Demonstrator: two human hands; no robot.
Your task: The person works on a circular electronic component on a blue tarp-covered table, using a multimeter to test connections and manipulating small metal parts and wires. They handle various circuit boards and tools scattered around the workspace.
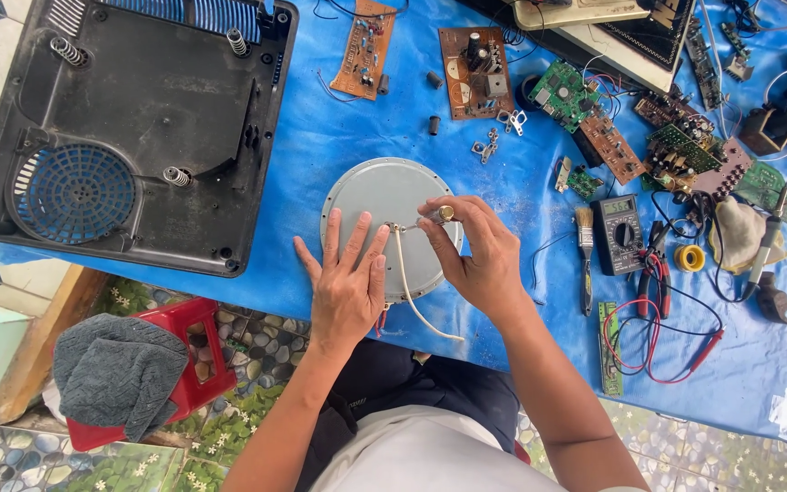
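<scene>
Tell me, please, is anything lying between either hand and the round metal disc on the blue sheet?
Nothing visible does. The left hand lies flat on the round metal disc, and the right hand holds a small tool at its centre.

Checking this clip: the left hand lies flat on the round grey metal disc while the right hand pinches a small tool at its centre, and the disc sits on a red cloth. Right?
Not quite. The cloth under the round grey metal disc is blue, not red, as the head view shows. The rest holds: the left hand lies flat on the disc, and the right hand pinches a small tool near its centre.
</scene>
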